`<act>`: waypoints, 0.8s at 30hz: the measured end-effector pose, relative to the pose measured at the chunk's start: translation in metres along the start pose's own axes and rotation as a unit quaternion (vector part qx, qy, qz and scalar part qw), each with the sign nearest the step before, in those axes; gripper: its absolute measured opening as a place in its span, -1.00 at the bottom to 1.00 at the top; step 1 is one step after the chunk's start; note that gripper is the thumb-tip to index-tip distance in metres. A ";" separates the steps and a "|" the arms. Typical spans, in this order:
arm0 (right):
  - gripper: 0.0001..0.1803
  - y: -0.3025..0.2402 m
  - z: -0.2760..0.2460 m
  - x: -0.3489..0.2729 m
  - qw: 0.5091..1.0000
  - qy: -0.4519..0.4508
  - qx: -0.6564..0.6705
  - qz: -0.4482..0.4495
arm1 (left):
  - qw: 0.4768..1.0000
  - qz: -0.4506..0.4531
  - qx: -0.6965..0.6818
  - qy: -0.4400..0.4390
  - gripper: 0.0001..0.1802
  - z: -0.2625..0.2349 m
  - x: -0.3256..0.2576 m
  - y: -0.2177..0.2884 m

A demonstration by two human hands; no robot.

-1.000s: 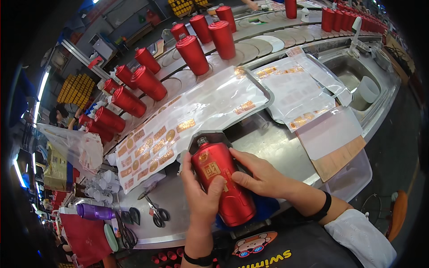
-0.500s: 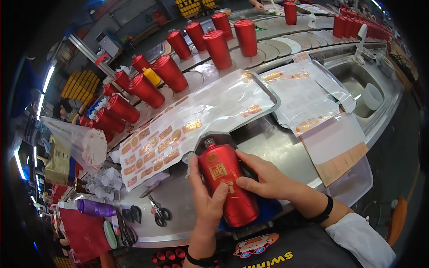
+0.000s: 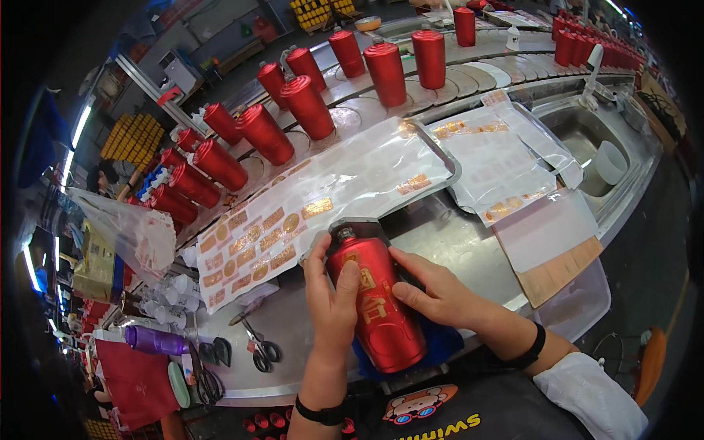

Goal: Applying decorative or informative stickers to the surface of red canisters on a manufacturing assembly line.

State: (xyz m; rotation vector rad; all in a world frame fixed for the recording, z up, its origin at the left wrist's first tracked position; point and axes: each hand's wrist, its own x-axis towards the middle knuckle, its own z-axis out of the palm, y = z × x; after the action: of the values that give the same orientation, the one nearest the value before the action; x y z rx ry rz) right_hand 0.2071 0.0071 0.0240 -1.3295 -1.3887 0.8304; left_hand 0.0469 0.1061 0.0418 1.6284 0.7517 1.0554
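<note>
A shiny red bottle (image 3: 392, 337) with gold characters lies tilted in front of me, its narrow dark neck pointing away. My left hand (image 3: 331, 297) wraps its left side, the thumb pressed on the front near the upper gold character. From the right, my right hand (image 3: 436, 293) grips the other side, its thumb on the bottle's right edge. Blue cloth (image 3: 445, 345) shows beneath the bottle. Just beyond its neck lies a clear sheet of gold stickers (image 3: 282, 238). The bottle's underside and some of my fingertips are hidden.
Red bottles (image 3: 308, 108) stand along a curved conveyor (image 3: 345, 117) behind the sheet. Scissors (image 3: 262, 352) and a purple bottle (image 3: 156, 341) lie left on the metal table (image 3: 293, 374). More sticker sheets (image 3: 495, 158), a board (image 3: 561, 271) and a sink (image 3: 579, 139) are right.
My left thumb has slid up the bottle, uncovering the lower gold character. The bottle has turned slightly, its characters shifting right. Bottles on the conveyor have moved along.
</note>
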 end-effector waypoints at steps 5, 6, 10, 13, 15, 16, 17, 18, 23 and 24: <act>-0.25 0.004 0.000 -0.001 1.000 0.004 -0.002 -0.004 | 0.998 0.006 0.054 0.020 -0.45 0.002 0.004 0.000; -0.25 0.003 0.001 -0.001 1.000 0.004 -0.002 -0.003 | 0.998 0.005 0.054 0.020 -0.45 0.002 0.004 0.000; -0.25 0.002 0.000 -0.001 1.000 0.004 -0.004 0.000 | 0.998 0.005 0.061 0.027 -0.48 0.002 0.005 0.000; -0.26 0.003 0.000 -0.001 1.000 0.005 -0.008 -0.002 | 0.998 -0.001 0.061 0.026 -0.49 0.002 0.006 0.001; -0.27 0.003 0.000 -0.002 1.000 0.006 -0.010 -0.003 | 0.998 -0.005 0.063 0.026 -0.49 0.002 0.006 0.000; -0.27 0.003 0.000 -0.002 1.000 0.006 -0.010 -0.002 | 0.998 -0.005 0.055 0.026 -0.49 0.003 0.006 0.000; -0.28 0.002 0.000 -0.002 1.000 0.007 -0.009 -0.002 | 0.999 -0.005 0.047 0.027 -0.49 0.003 0.005 0.000; -0.28 0.002 0.001 -0.002 1.000 0.007 -0.009 -0.002 | 0.998 -0.006 0.048 0.027 -0.49 0.003 0.005 -0.002; -0.32 0.005 -0.001 -0.002 0.999 0.011 -0.040 -0.023 | 0.985 0.062 0.159 -0.011 -0.22 0.003 0.000 0.008; -0.32 0.005 -0.001 -0.002 0.999 0.011 -0.039 -0.021 | 0.985 0.061 0.159 -0.013 -0.22 0.004 -0.001 0.011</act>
State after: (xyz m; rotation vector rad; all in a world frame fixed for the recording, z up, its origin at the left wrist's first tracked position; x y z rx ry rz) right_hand 0.2094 0.0055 0.0193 -1.3605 -1.4400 0.7374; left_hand 0.0498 0.0999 0.0519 1.9770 0.8448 1.0366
